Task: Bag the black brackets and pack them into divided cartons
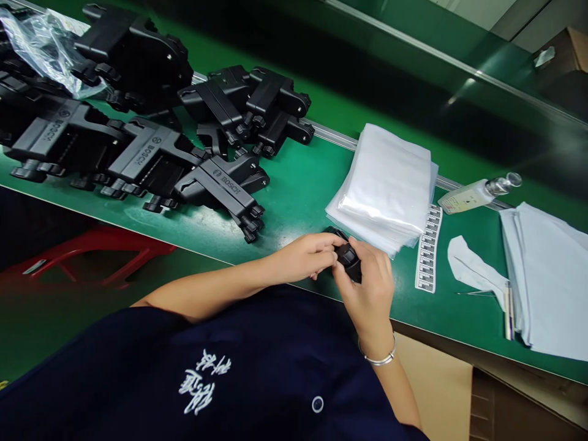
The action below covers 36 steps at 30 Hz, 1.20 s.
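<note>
A black plastic bracket (348,256) with a rounded, knob-like end sits between my two hands at the table's front edge. My left hand (313,254) pinches it from the left, fingertips on its upper side. From the right, my right hand (371,275) grips it with thumb and fingers; a silver bangle is on that wrist. Much of the bracket is hidden behind my fingers. Just beyond it lies a stack of clear plastic bags (383,184). Left of my hands is a black BOSCH bracket (220,184) with knobs at its end.
More black brackets (151,150) are piled along the table's left side, with a crumpled clear bag (46,46) on top. At right are a barcode label sheet (429,248), a pump bottle (473,195), a white cloth (473,266) and pale sheets (551,275). A red stool (105,245) stands below.
</note>
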Motion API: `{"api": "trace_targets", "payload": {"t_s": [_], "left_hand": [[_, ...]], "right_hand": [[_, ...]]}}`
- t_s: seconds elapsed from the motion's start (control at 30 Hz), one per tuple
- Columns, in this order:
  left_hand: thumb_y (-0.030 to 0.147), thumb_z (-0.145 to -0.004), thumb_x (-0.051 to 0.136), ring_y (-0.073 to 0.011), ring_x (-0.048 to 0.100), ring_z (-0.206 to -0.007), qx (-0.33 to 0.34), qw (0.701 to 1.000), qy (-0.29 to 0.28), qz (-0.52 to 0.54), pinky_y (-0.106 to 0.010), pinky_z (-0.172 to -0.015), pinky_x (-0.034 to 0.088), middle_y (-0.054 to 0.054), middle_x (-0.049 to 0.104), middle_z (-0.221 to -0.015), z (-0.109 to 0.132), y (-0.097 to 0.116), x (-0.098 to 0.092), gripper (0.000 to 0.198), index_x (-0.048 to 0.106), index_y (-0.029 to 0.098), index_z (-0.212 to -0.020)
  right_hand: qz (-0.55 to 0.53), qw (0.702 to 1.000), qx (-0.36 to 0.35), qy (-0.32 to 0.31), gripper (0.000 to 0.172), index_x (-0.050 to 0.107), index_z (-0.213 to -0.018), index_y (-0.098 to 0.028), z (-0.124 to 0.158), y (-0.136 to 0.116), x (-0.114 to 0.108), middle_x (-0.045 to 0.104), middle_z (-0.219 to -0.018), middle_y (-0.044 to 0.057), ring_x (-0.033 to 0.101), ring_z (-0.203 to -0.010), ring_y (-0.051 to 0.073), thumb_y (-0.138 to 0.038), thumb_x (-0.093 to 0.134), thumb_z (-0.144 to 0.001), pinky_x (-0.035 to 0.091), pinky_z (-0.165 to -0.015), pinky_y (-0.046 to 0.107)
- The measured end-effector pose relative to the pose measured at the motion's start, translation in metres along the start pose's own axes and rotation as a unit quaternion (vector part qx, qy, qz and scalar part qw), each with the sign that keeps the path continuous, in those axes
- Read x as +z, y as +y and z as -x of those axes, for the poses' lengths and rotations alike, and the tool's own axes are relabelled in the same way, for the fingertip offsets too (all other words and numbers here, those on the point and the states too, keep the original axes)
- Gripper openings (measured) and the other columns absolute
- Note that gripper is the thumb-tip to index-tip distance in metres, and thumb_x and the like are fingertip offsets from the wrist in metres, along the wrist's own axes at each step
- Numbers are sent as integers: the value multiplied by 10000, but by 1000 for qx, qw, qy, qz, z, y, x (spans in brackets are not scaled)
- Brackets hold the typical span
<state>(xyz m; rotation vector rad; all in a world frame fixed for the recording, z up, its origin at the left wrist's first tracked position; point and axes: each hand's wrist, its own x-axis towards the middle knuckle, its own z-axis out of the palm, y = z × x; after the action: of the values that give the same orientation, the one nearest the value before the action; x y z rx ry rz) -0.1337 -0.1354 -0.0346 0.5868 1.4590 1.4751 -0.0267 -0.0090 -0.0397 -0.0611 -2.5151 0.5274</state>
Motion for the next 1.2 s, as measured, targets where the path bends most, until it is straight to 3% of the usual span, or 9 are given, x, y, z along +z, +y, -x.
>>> {"api": "trace_targets", "payload": {"t_s": [0.23, 0.4, 0.53, 0.63, 0.7, 0.87, 1.03, 1.13, 1.2], "left_hand": [[264, -769, 503, -85, 413, -492, 16, 1000, -10, -16, -201, -465, 390, 89, 373, -567, 0, 0, 1, 346, 579, 132, -1080], [357, -791, 592, -78, 330, -510, 32, 994, 40, -100, -205, -465, 265, 88, 341, -566, 2, 4, 4, 228, 580, 151, -888], [350, -889, 474, -95, 419, -542, 80, 976, 74, -189, -219, -513, 304, 51, 445, -581, 2, 6, 7, 239, 556, 167, -760], [361, -960, 313, -90, 448, -471, 64, 982, 72, -165, -215, -505, 351, 42, 460, -523, 1, 6, 7, 391, 502, 172, -674], [375, -974, 263, -87, 439, -424, 52, 986, 66, -146, -211, -479, 355, 50, 440, -486, 1, 6, 7, 430, 512, 170, -689], [370, -887, 499, -86, 444, -458, 68, 976, 71, -196, -205, -464, 321, 63, 460, -531, 0, 9, 7, 249, 565, 165, -763], [348, -965, 288, -89, 450, -393, 37, 988, 71, -129, -211, -449, 371, 58, 448, -479, -1, 6, 8, 395, 574, 147, -782], [363, -957, 339, -90, 466, -414, 54, 991, 70, -100, -204, -458, 387, 70, 465, -507, 1, 1, 6, 328, 583, 144, -953], [360, -943, 384, -84, 451, -434, 76, 986, 109, -99, -195, -480, 387, 88, 452, -523, 4, -3, 1, 272, 550, 166, -1037]], "right_hand": [[-16, 1000, 22, -5, 331, 565, -1197, -188, -1, 2, -1, 688, -1026, 103, 631, -956, 239, -256, 605, -876, 527, -834, 411], [-6, 1000, 10, -6, 321, 562, -1207, -176, -1, 1, 0, 689, -1027, 116, 632, -943, 246, -251, 568, -894, 531, -816, 415], [-2, 1000, 20, -5, 299, 575, -1189, -183, -1, -1, 0, 695, -1030, 110, 637, -941, 241, -245, 565, -897, 531, -821, 412], [-15, 999, 36, -14, 287, 588, -1155, -177, -3, -1, -2, 696, -1027, 108, 637, -942, 241, -277, 602, -886, 531, -821, 409], [-20, 999, 44, -21, 291, 591, -1149, -177, -4, 0, -3, 696, -1029, 105, 636, -949, 242, -290, 615, -881, 529, -829, 411], [-21, 998, 47, -22, 269, 593, -1148, -170, -4, 1, -3, 697, -1044, 109, 632, -969, 242, -263, 578, -895, 522, -842, 415], [-28, 998, 55, -25, 288, 592, -1147, -184, -4, 0, -3, 695, -1037, 100, 631, -955, 241, -292, 609, -881, 525, -829, 415], [-36, 997, 61, -22, 289, 587, -1155, -190, -3, 1, -3, 688, -1036, 100, 631, -956, 241, -307, 598, -890, 529, -830, 422], [-41, 997, 55, -19, 310, 578, -1171, -186, -1, 3, -2, 683, -1047, 108, 629, -968, 244, -318, 599, -892, 534, -837, 429]]}}
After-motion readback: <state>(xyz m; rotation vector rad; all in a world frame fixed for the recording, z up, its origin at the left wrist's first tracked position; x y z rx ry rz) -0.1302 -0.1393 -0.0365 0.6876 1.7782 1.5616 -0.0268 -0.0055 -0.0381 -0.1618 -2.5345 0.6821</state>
